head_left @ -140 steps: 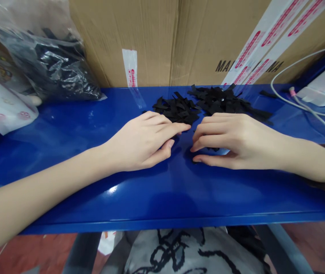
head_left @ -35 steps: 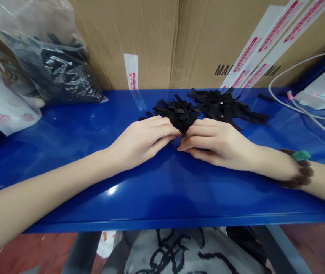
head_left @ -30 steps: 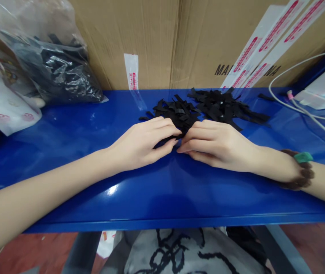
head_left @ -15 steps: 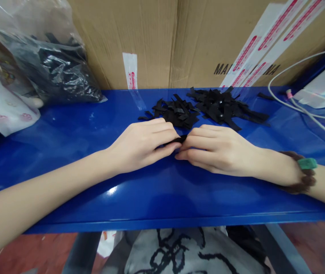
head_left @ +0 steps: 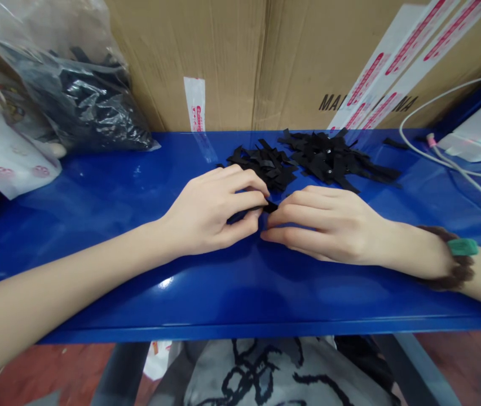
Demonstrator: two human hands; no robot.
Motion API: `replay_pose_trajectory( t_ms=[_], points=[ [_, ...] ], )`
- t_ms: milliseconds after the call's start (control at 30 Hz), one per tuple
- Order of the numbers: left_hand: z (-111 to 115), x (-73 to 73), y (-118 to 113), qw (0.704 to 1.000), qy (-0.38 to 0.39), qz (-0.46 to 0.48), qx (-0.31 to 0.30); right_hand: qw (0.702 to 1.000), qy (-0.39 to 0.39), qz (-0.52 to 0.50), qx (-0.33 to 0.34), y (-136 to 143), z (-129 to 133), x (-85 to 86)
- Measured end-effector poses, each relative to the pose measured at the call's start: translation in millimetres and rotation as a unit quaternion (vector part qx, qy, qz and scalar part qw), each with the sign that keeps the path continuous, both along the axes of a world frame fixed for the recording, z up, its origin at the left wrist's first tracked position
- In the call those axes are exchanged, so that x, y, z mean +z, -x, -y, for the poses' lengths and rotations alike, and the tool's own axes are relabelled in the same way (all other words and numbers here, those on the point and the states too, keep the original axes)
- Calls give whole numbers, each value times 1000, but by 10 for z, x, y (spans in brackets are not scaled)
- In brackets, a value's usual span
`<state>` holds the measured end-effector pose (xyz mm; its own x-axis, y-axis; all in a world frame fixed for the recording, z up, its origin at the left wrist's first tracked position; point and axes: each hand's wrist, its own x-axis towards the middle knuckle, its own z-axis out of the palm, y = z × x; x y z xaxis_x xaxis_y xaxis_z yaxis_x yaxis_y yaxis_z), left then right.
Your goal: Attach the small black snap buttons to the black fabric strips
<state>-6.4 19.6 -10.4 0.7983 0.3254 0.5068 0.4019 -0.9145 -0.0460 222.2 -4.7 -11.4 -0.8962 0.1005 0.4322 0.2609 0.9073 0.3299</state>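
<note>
A small black strip [head_left: 270, 207] is pinched between my two hands above the blue table [head_left: 223, 293]. My left hand [head_left: 223, 208] has its thumb and fingertips closed on the strip's left part, its other fingers curved over it. From the right, my right hand [head_left: 329, 225] grips the other end, which its fingers mostly hide. Just behind the hands lie two loose piles of black strips, a smaller one [head_left: 272, 163] and a larger one [head_left: 329, 158].
Cardboard boxes [head_left: 223, 45] stand along the back edge. A clear plastic bag [head_left: 92, 96] of black pieces and a white printed bag [head_left: 7, 146] are at the left. White cables [head_left: 455, 163] and a white device [head_left: 477, 135] sit at the right.
The fingers of my left hand have lifted and bent more, and its thumb has drawn slightly back. My right hand has barely shifted. The view has moved slightly.
</note>
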Motion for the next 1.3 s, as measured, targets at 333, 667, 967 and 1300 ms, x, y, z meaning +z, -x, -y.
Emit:
replay_pose_trajectory(
  t_ms=[333, 667, 967, 1300],
  points=[
    [14, -3, 17, 999, -16, 25, -36, 1000, -16, 0, -13, 0, -25, -11],
    [17, -29, 6, 996, 90, 13, -20, 1000, -8, 18, -23, -7, -37, -24],
    [-7, -25, 18, 999, -6, 47, 17, 1000, -5, 3, -28, 9, -39, 1],
    [8, -5, 4, 995, -38, 77, 57, 999, 19, 9, -28, 13, -31, -6]
  ],
)
